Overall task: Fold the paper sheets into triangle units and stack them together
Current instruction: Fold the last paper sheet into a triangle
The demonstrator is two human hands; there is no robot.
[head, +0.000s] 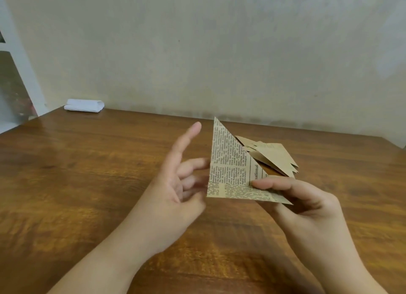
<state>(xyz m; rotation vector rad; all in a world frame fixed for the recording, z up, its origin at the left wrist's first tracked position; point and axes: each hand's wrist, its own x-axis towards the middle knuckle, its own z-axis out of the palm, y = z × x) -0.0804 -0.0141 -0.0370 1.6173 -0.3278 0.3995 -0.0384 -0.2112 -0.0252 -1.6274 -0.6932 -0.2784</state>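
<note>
Newsprint-patterned tan paper triangle [230, 172] held above the brown wooden desk [87, 172], just in front of the pile of folded tan paper units [274, 156].

Right hand [301, 203] pinches the triangle's lower right corner, thumb on top and fingers beneath; the long edge runs from that corner up to the apex, which points away from the person. Left hand [175, 190] is loosely spread just beside the triangle's left edge, index finger raised, fingertips near or touching the paper, I cannot tell which. The pile lies on the desk behind and to the right, so the right hand is nearer it. Bare desk lies all around; a folded white cloth [84, 105] sits well apart at the far left edge.
</note>
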